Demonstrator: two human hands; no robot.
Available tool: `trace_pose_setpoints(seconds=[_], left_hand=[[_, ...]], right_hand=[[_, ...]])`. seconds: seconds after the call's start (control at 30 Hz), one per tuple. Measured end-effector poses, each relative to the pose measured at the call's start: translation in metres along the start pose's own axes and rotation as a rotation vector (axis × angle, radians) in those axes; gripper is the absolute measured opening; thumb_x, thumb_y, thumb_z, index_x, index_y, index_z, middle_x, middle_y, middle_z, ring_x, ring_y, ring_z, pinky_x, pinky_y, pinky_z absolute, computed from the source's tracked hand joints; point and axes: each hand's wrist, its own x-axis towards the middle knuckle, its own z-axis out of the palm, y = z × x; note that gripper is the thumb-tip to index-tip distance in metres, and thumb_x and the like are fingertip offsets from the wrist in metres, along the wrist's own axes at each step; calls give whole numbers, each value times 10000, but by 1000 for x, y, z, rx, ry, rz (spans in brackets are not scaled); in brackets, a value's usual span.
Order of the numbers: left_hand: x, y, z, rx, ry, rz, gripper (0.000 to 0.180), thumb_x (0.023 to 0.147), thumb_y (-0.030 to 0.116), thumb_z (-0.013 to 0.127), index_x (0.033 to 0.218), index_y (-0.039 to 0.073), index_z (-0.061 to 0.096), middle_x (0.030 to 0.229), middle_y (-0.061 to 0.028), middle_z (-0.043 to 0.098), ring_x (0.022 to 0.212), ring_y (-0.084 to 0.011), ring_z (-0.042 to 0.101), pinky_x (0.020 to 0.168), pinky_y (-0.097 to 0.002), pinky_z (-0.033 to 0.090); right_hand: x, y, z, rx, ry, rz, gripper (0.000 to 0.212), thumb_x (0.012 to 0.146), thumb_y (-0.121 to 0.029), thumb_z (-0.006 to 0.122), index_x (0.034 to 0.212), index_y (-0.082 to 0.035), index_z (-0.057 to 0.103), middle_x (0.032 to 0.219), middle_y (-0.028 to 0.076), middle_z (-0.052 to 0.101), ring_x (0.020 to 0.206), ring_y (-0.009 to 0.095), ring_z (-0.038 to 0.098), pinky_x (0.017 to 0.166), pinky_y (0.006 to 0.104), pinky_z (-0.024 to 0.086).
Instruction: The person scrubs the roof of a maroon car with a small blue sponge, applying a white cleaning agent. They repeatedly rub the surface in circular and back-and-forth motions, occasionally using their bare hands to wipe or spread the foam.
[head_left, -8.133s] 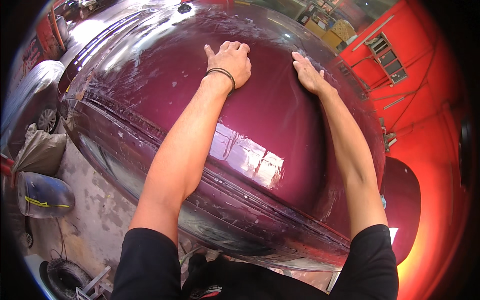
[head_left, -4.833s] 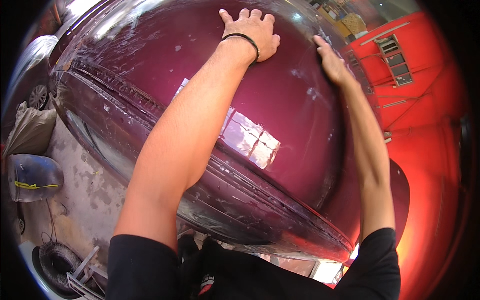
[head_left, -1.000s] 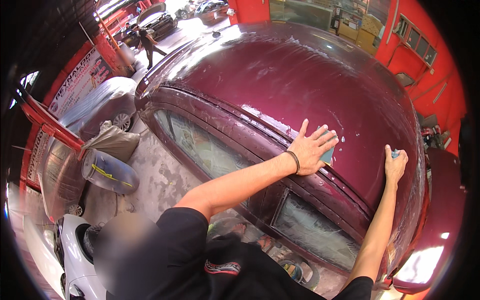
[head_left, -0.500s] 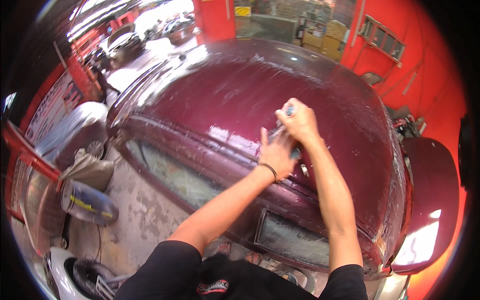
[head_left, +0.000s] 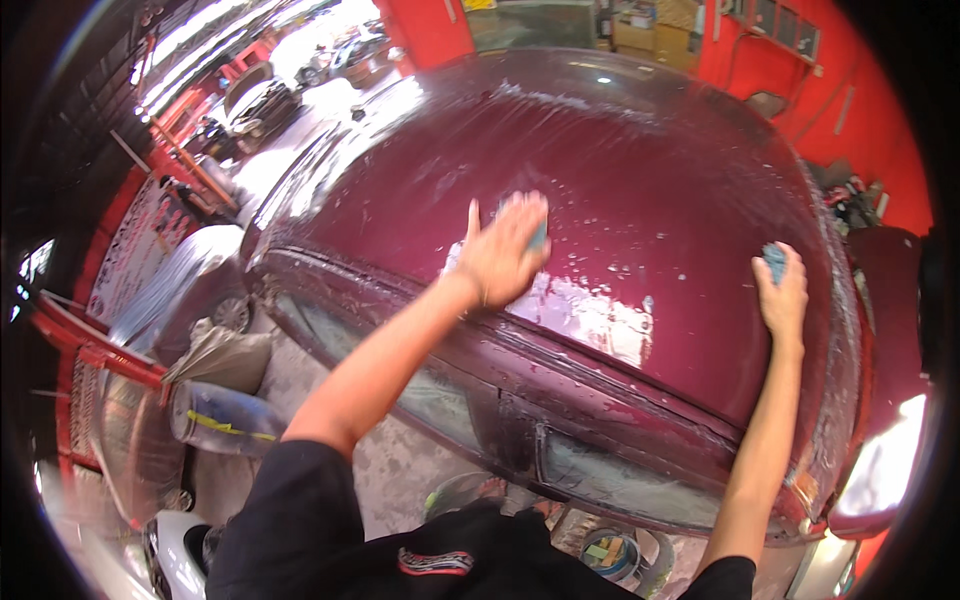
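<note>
A wet, dark-red car roof (head_left: pixel 600 190) stretches before me, dotted with water drops and whitish smears. My left hand (head_left: pixel 505 250) lies over its near middle, fingers together and thumb out, pressing a blue-green pad (head_left: pixel 540 237) that shows at the finger edge. Over on the right, my right hand (head_left: pixel 783 292) is closed round a crumpled-looking blue piece (head_left: pixel 774 258), perhaps a sponge or cloth, at the roof's right part. Whether that piece touches the roof, I cannot tell.
Below the roof's near edge run the side windows (head_left: pixel 620 475). A bucket (head_left: pixel 610 555) with several small blocks stands by my feet. To the left are a blue drum (head_left: pixel 225 415) and a plastic-covered car (head_left: pixel 180 290). A red wall (head_left: pixel 850 100) rises at far right.
My hands were together at the roof's middle and are now apart. The left has moved left with its pad; the right has swung far right with the blue piece. The view has shifted slightly.
</note>
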Motion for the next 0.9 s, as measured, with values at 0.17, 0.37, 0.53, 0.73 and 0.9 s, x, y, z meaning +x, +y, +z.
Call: trace_pose_setpoints(seconds=[0.17,0.37,0.53,0.73,0.9], left_hand=[[90,-90,-13,-37,-80,-333,737,1180,578,282,1786,159,286,1892,-31,223,1747,-271,177,1346,-778,80],[-82,-50,-12,-29,-87,-223,715,1205,513,320,1826,187,181,1906,-40,161,1757,-291,135,1347,-753,53],[-40,-85,-10,-7,-67,-253,742,1196,556,280,1823,173,180,1909,-49,145,1761,-280,110,1346,-759,47],[102,-165,-19,-75,-115,-540,759,1171,564,308,1808,161,225,1907,-22,159,1757,-252,127,1349,-773,41],[-48,-128,-10,-60,-57,-375,719,1207,563,266,1830,219,168,1913,-12,132,1762,-258,101,1351,-747,37]], right_hand=[[5,-11,23,83,-70,5,635,1072,-513,697,1581,-157,566,1524,189,643,1423,402,614,1179,538,482],[7,21,13,23,-87,55,641,1078,-545,679,1592,-178,567,1536,187,640,1433,396,612,1192,533,478],[17,22,14,-50,-107,71,634,1087,-552,672,1593,-182,575,1566,155,643,1451,386,601,1209,541,454],[28,18,31,56,-137,22,622,1103,-536,662,1602,-174,581,1575,140,643,1460,366,595,1226,510,443],[17,39,17,-6,-96,43,610,1113,-524,652,1599,-163,584,1573,143,644,1460,370,591,1225,511,447]])
